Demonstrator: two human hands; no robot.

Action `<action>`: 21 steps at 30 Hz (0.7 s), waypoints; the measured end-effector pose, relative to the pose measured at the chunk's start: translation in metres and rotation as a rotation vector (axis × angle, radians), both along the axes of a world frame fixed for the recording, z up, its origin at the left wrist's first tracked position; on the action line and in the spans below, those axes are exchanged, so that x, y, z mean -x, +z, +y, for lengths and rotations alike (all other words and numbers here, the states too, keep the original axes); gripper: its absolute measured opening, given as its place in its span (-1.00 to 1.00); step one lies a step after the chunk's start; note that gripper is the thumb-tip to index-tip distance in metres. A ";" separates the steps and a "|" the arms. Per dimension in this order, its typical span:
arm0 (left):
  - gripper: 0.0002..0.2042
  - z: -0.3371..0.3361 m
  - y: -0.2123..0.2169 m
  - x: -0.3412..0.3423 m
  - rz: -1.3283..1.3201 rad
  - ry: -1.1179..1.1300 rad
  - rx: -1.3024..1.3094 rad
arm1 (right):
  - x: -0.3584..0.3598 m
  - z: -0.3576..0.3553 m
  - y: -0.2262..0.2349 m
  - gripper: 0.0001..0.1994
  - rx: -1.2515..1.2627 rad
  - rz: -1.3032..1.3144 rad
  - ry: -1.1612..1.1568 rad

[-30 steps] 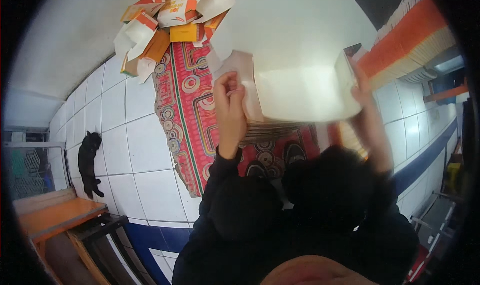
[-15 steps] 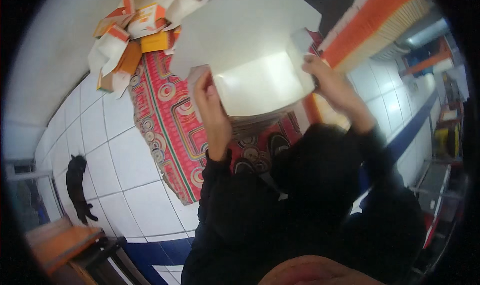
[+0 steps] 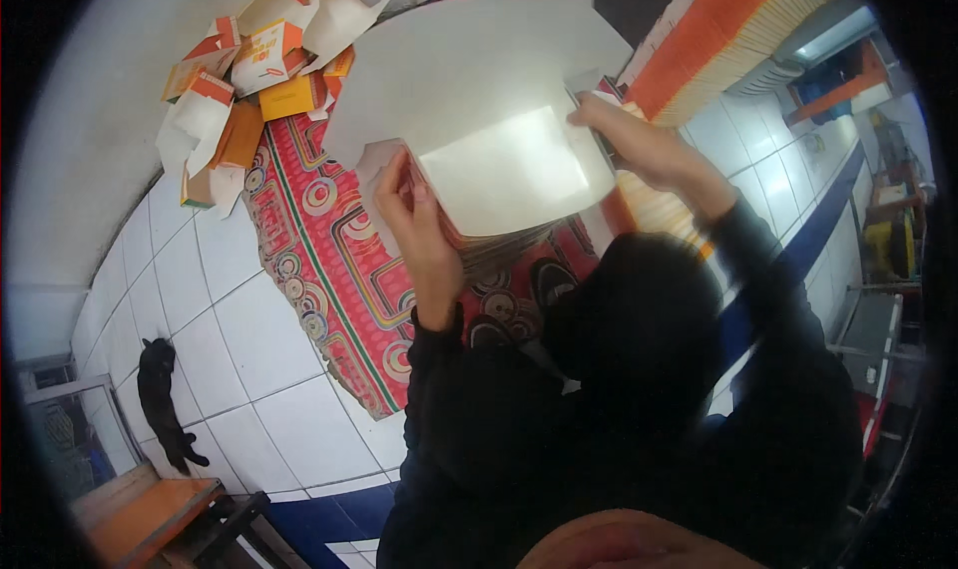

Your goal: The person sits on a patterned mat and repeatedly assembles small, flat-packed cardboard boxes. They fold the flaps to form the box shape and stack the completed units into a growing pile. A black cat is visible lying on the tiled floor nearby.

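A nested stack of white-lined paperboard cartons (image 3: 504, 175) is held out in front of me, its wide flaps spread toward the far side. My left hand (image 3: 421, 235) is closed on the stack's left wall, fingers upright against the side. Around the right wall, near its upper corner, my right hand (image 3: 644, 148) grips the board with the thumb on top. Layered board edges show under the near side of the stack. Beneath it lies a red patterned mat (image 3: 344, 260).
Several assembled orange and white boxes (image 3: 269, 65) are heaped at the far left by the wall. Long rows of orange-edged cartons (image 3: 714, 45) stand at the right. A black cat (image 3: 162, 394) lies on the white tiles at left, near an orange wooden bench (image 3: 155, 519).
My view has shifted slightly, so the heap of boxes sits a little further left. Both hands keep hold of the carton stack, which is turned slightly.
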State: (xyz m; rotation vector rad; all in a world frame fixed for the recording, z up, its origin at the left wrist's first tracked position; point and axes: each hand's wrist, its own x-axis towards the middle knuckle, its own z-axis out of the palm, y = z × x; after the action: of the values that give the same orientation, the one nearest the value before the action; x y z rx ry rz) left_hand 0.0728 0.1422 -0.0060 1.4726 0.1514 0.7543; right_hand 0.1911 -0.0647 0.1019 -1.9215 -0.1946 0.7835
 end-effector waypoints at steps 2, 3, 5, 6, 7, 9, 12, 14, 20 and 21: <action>-0.55 0.004 -0.001 0.001 -0.001 0.006 -0.009 | -0.010 0.003 -0.002 -0.41 0.026 0.039 -0.020; -0.56 0.006 -0.001 0.002 0.002 0.013 -0.026 | -0.012 0.003 -0.004 -0.40 0.033 -0.005 -0.003; -0.55 0.006 -0.006 -0.002 -0.028 -0.010 0.016 | -0.016 0.001 -0.007 -0.39 0.055 -0.095 0.031; -0.55 0.005 -0.005 -0.003 -0.019 -0.011 0.043 | -0.021 -0.003 -0.016 -0.45 0.082 -0.229 0.070; -0.54 0.005 -0.005 -0.001 -0.007 -0.005 0.063 | -0.026 -0.005 -0.027 -0.51 0.107 -0.364 0.106; -0.53 0.002 0.005 0.000 0.074 -0.006 0.123 | -0.022 -0.001 -0.037 -0.65 0.165 -0.702 0.101; -0.50 -0.004 0.043 0.001 0.253 0.000 0.237 | -0.022 0.003 -0.021 -0.65 0.196 -0.623 0.187; -0.50 0.004 0.017 0.002 0.153 -0.004 0.027 | -0.025 0.004 -0.020 -0.66 0.183 -0.530 0.132; -0.49 0.008 -0.005 0.000 0.062 0.018 -0.172 | -0.032 0.005 -0.030 -0.60 0.154 -0.481 0.059; -0.49 0.010 -0.006 -0.001 0.044 0.015 -0.204 | -0.033 0.007 -0.027 -0.60 0.149 -0.415 0.036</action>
State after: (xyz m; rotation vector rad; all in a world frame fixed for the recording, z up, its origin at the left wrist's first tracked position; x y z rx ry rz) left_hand 0.0741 0.1519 -0.0124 1.6842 0.1216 0.7666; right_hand 0.2242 -0.0572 0.0745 -2.2135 -0.4341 0.4221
